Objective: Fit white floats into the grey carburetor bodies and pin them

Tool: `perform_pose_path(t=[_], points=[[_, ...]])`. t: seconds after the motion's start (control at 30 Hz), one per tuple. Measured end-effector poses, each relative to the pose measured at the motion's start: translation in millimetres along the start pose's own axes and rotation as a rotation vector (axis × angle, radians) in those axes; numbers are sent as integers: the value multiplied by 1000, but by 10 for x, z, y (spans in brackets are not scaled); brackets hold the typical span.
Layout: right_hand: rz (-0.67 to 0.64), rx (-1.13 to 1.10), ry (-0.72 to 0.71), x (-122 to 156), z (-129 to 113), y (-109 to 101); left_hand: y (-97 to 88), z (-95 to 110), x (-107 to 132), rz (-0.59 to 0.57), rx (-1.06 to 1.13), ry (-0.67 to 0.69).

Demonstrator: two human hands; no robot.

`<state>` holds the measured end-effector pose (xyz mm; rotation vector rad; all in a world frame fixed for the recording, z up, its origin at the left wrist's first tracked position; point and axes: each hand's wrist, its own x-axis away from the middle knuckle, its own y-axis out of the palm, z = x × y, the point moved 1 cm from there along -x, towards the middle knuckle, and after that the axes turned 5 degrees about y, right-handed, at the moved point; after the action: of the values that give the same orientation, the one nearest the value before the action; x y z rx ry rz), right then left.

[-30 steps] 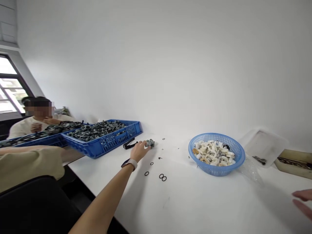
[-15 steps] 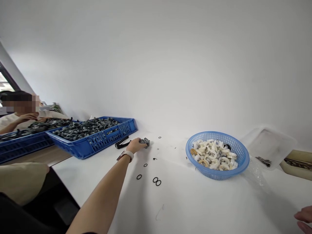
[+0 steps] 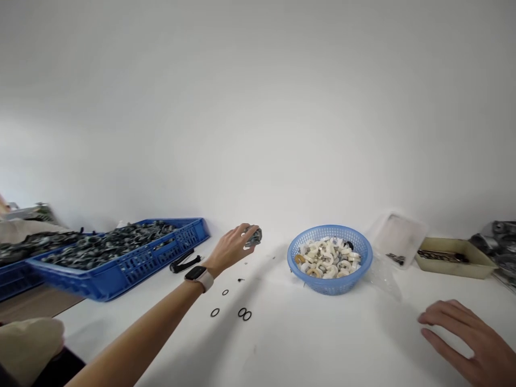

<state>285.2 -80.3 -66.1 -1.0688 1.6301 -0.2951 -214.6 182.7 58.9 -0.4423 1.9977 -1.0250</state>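
My left hand (image 3: 233, 247), with a watch on its wrist, grips a small grey metal part (image 3: 253, 237) above the white table. The part's exact kind is partly hidden by the fingers. My right hand (image 3: 463, 333) is over the table at the lower right, fingers apart and nothing in them. Black rubber rings (image 3: 244, 314) lie on the table below my left forearm's far side. A black-handled tool (image 3: 185, 262) rests beside the blue crate, left of my left hand.
A blue crate (image 3: 121, 279) full of dark grey parts stands at left, another behind it. Right of centre sits a blue basket (image 3: 330, 286) of white curved pieces. Farther right are a clear plastic box (image 3: 399, 236), a yellowish tray (image 3: 455, 269) and dark metal parts (image 3: 503, 247).
My left hand has lifted the grey metal part off the table and moved it rightward. My right hand has come farther into view. The camera has turned right.
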Motion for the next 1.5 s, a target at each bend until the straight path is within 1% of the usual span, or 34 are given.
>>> perform_pose_path(t=[0.07, 0.13, 0.17, 0.2, 0.23, 0.27, 0.33, 0.4, 0.47, 0.53, 0.63, 0.7, 0.8, 0.87, 0.93, 1.03, 1.07, 1.13, 1.2, 1.27, 1.43, 1.5], points=[[-63, -75, 105, -69, -183, -69, -150, 421, -94, 91, 39, 114], [-148, -169, 232, -120, -313, -123, -280, 932, -121, 190, 91, 207], [-191, -224, 298, -137, -359, -140, -346, 1212, -112, 262, 126, 262], [-235, -290, 359, -149, -396, -150, -418, 1498, -88, 405, 203, 341], [-276, -373, 408, -157, -426, -152, -487, 1781, -56, 521, 282, 402], [-312, -477, 447, -161, -452, -147, -550, 2050, -21, 591, 357, 434], [-370, -724, 501, -166, -501, -124, -648, 2526, 52, 676, 459, 509], [-421, -970, 517, -169, -555, -100, -694, 2870, 121, 748, 535, 566], [-472, -1132, 495, -175, -622, -87, -676, 3063, 181, 786, 609, 616], [-509, -1188, 467, -179, -693, -83, -608, 3132, 231, 779, 653, 629], [-503, -1143, 497, -173, -779, -62, -485, 3132, 295, 724, 661, 611], [-450, -1061, 529, -163, -806, -38, -420, 3145, 332, 667, 674, 592], [-337, -826, 542, -156, -783, -35, -356, 3206, 375, 528, 776, 484], [-286, -626, 491, -164, -738, -72, -336, 3246, 398, 392, 881, 424], [-276, -465, 394, -175, -688, -119, -333, 3267, 415, 195, 983, 393], [-345, -335, 276, -175, -630, -149, -340, 3263, 428, -142, 1097, 309], [-380, -306, 259, -168, -619, -141, -340, 3258, 427, -224, 1124, 282], [-437, -262, 249, -150, -604, -106, -329, 3252, 417, -318, 1159, 257], [-464, -249, 246, -136, -598, -71, -305, 3251, 396, -337, 1173, 253], [-489, -268, 242, -138, -602, -68, -282, 3252, 372, -315, 1174, 267], [-604, -274, 334, -206, -648, -211, -290, 3251, 333, -254, 1157, 316], [-626, -271, 348, -225, -655, -268, -312, 3256, 331, -240, 1139, 324]])
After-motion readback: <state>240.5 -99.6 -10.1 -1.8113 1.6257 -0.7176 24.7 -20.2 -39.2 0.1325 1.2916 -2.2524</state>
